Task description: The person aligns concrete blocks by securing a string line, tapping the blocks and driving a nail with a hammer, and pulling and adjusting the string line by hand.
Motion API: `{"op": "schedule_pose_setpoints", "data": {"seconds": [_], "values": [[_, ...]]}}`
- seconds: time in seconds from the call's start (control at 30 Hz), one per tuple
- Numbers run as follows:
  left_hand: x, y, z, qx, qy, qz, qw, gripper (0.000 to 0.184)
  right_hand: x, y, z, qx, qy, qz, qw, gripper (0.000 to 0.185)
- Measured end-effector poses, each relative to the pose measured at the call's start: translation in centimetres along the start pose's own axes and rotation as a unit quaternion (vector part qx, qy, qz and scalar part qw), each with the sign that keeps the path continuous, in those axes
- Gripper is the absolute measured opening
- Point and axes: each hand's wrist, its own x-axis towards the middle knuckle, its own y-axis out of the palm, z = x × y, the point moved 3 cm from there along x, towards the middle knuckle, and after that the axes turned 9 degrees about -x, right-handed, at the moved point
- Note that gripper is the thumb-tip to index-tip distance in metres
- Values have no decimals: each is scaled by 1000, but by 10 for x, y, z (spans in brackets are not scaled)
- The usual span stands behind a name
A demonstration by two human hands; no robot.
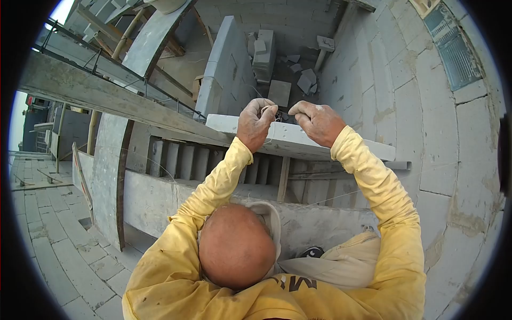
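Note:
In the head view my left hand [256, 122] is closed, its fingers pinched round a thin pale string [272, 131] that loops down just below them. Close beside it, my right hand [318, 124] is also closed, thumb and forefinger pressed together. What lies in that pinch is too small to make out. Both hands are over a long pale block ledge [352, 149]. A small dark tangle shows in the gap between the hands. My bare knee [237, 245] is drawn up below the left forearm.
Concrete steps [186, 160] lie beneath the ledge. A long beam [106, 93] crosses at left, near a curved panel [106, 176]. Block walls [426, 122] rise on the right. Stacked blocks [264, 56] and broken pieces [306, 80] lie on the floor beyond.

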Motion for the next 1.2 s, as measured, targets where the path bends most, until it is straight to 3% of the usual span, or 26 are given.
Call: {"op": "schedule_pose_setpoints", "data": {"seconds": [0.17,0.37,0.47,0.6,0.7,0.73,0.83,0.93,1.17,1.2], "values": [[-2,-4,-1,-113,-90,40,989,29,5,12,3,-42,-5,-38,998,18],[-3,-6,0,-119,-158,38,979,32,-5,6,12,-131,-52,-67,988,16],[1,-16,-3,-75,-125,24,989,32,-7,5,8,-185,-56,0,981,16],[-1,-16,-4,-98,-159,35,982,30,-1,-5,-14,-97,-35,94,990,18],[4,-30,-2,-202,-202,-21,958,26,-2,-15,-34,0,17,153,988,23],[5,-31,-1,-197,-203,-20,959,23,-5,-20,-35,31,-30,125,991,23],[4,-25,1,-205,-193,-8,960,26,-9,-23,-35,11,2,170,985,23],[7,-26,-3,-109,-92,-40,989,30,-8,-20,-36,-5,24,205,978,25],[1,-12,-1,-137,-128,-28,982,33,-8,-3,19,-5,47,198,979,34],[2,-17,0,-167,-142,-45,975,33,-12,17,4,-83,-28,84,993,37]]}}
